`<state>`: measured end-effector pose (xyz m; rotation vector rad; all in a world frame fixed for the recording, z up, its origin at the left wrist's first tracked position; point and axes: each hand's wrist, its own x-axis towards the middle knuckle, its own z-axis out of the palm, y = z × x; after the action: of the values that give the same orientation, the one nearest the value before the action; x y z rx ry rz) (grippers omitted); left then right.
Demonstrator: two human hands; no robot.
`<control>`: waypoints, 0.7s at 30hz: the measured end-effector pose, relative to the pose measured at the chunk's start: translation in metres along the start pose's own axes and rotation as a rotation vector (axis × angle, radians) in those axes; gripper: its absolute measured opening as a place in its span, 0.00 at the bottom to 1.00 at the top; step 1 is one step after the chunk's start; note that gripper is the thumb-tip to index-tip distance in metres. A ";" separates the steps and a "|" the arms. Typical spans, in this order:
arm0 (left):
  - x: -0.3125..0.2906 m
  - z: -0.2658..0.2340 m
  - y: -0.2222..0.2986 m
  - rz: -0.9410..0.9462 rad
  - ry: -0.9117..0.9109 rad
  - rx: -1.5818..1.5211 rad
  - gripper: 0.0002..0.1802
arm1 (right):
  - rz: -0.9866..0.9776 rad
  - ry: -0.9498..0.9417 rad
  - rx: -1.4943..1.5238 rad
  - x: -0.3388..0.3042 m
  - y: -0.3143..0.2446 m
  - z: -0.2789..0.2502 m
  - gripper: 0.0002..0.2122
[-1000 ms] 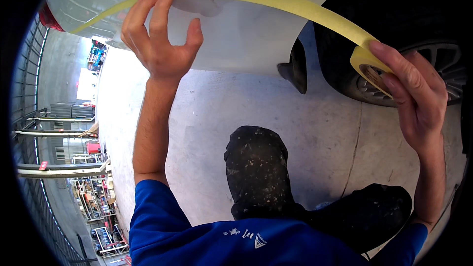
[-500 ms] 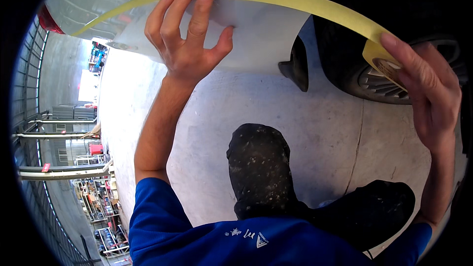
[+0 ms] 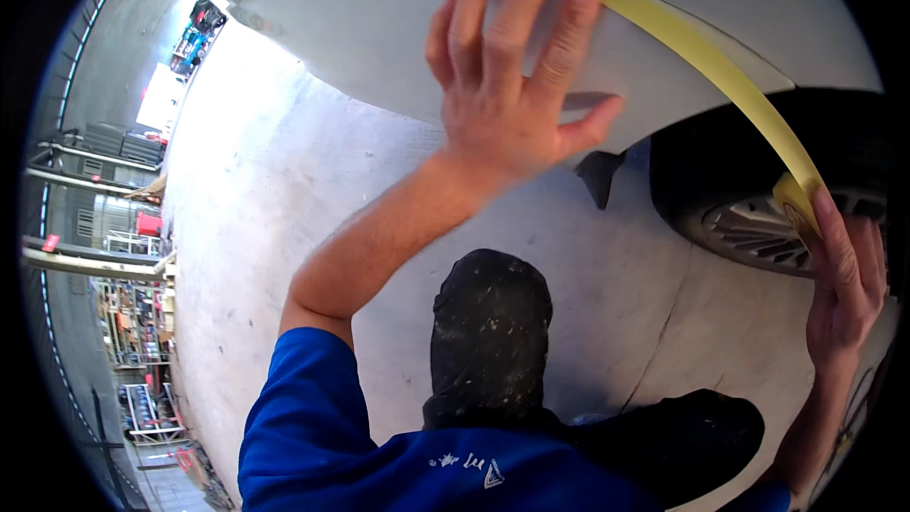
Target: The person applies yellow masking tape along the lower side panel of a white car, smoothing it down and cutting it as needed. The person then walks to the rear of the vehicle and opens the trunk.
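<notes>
A strip of yellow masking tape (image 3: 706,55) curves along the pale silver body panel (image 3: 370,33) of a car. My left hand (image 3: 507,100) has its fingers spread, the fingertips pressing on the strip near the panel's seam. Past that hand the tape stretches rightward, off the panel and in front of the wheel opening, to its roll (image 3: 792,206). My right hand (image 3: 842,270) grips this roll beside the wheel. Part of the roll is hidden by the fingers.
The car's wheel (image 3: 749,232) and dark tyre stand behind the roll. A black flap (image 3: 599,178) hangs below the panel. My bent knee (image 3: 491,332) is over the concrete floor (image 3: 313,161). Shelves (image 3: 137,322) with assorted items stand far left, along with a red box (image 3: 149,224).
My left hand has slid rightward along the tape, pressing nearer the wheel. My right hand with the roll is lower in the picture. The whole view has shifted.
</notes>
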<state>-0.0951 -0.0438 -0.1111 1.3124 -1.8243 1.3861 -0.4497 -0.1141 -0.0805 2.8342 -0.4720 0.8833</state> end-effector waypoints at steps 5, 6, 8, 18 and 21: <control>-0.004 0.000 0.015 -0.133 0.036 -0.040 0.48 | 0.097 -0.063 0.047 -0.002 0.007 0.000 0.21; -0.001 0.003 0.017 -0.145 0.073 -0.060 0.46 | 0.091 -0.061 0.040 0.000 0.008 -0.004 0.21; 0.001 0.007 0.018 -0.123 0.135 -0.065 0.42 | 0.080 -0.051 0.038 0.002 0.007 -0.006 0.20; 0.006 0.010 -0.013 0.151 0.120 -0.024 0.35 | -0.002 0.036 -0.046 0.005 -0.027 -0.014 0.15; 0.006 0.009 -0.012 0.164 0.128 -0.046 0.35 | 0.048 -0.039 -0.059 0.012 -0.019 -0.015 0.16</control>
<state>-0.0861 -0.0544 -0.1039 1.0461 -1.8996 1.4670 -0.4421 -0.0961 -0.0622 2.8017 -0.5635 0.8097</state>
